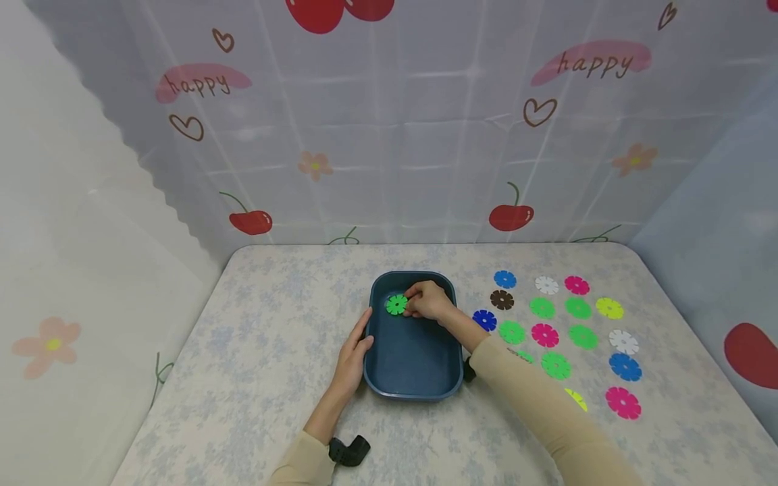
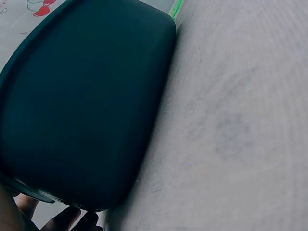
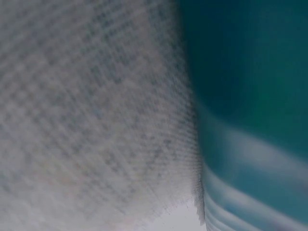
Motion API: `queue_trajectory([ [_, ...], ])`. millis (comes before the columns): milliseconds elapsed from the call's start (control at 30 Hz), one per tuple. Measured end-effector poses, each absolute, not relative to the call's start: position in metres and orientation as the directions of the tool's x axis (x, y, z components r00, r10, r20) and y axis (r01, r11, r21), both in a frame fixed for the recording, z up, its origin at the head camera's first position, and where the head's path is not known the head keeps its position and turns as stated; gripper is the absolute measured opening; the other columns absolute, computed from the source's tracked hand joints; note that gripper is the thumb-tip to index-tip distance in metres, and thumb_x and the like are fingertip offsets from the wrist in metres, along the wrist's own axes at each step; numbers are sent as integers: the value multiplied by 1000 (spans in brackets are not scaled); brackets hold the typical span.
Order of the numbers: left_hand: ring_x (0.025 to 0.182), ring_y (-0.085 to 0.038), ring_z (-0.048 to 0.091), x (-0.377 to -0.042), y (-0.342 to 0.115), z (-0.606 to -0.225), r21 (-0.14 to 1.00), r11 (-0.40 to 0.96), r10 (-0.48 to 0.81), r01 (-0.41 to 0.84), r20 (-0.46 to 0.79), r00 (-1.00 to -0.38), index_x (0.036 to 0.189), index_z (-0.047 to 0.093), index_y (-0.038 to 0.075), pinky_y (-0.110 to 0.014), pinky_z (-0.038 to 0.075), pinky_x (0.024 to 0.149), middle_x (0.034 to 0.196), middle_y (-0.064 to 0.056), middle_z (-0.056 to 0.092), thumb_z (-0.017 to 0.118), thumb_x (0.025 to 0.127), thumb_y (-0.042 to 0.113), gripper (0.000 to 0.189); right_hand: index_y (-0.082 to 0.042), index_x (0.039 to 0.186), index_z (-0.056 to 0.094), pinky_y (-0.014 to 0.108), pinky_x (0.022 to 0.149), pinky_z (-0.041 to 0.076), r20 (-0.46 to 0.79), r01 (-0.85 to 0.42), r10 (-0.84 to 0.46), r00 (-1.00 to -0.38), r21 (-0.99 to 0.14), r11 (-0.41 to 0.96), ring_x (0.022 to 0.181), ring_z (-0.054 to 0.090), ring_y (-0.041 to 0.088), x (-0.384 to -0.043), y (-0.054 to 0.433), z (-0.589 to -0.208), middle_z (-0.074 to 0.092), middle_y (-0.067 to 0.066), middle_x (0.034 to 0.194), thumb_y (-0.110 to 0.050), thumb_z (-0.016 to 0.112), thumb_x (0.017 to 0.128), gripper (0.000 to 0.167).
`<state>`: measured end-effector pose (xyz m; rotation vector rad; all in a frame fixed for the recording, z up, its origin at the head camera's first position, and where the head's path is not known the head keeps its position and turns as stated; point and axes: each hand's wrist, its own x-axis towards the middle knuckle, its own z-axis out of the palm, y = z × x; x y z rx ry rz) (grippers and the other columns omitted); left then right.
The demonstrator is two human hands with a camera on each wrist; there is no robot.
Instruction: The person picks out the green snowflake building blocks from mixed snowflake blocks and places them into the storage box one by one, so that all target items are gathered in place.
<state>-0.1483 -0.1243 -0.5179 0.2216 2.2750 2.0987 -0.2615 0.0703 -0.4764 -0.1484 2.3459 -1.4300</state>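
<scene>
From where I stand, the right hand [image 1: 427,300] pinches a bright green disc [image 1: 396,304] by its edge, between thumb and fingertips. The disc is thin, flat and round, cut with narrow notches all around so that it looks like a little flower or gear. It is inside a dark blue tray [image 1: 416,358], towards the far end and left of the middle; I can't tell whether it touches the bottom. The tray is a deep rectangle with rounded corners and a smooth, slightly shiny rim.

The left hand [image 1: 350,361] lies against the tray's left side, its fingers fairly straight along the outer wall and the thumb at the rim.

To the right of the tray, more notched discs [image 1: 545,335] lie spread over the counter [image 1: 255,351], in pink, green, white, yellow, brown and light and dark blue. The right sleeve [image 1: 547,412] partly covers a green one and a yellow one. Behind hangs a pale curtain [image 1: 377,101] printed with cherries, hearts and flowers.
</scene>
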Motion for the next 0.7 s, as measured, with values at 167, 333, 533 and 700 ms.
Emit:
queue_trajectory([
  [167,152,-22,15,-148,-124,-518,994,79,125,73,63,-990,156,27,19,-50,16,121,164,-1,20,34,106,12,51,5,125,61,30,72,58,-272,106,-288,-918,-870,482,83,71,23,-262,71,-476,71,18,93,0,58,94,32],
  [333,152,-22,14,-149,-124,-519,994,79,130,74,63,-989,156,28,20,-51,15,121,164,-1,20,34,106,13,51,5,128,59,31,72,58,-271,111,-280,-921,-871,478,83,71,24,-261,70,-477,70,18,94,0,57,94,34],
  [533,152,-23,14,-149,-125,-518,994,78,128,79,69,-989,156,27,18,-50,15,121,164,-1,20,34,106,14,51,4,129,58,34,76,58,-202,43,-319,-926,-896,441,86,71,24,-261,71,-477,68,17,99,-3,58,94,36],
  [700,152,-23,13,-150,-124,-517,993,82,133,86,74,-988,156,26,17,-50,14,121,164,-2,20,33,106,12,52,3,135,54,40,85,57,-123,-34,-408,-904,-934,356,98,70,32,-256,79,-466,67,22,109,-9,58,97,40],
])
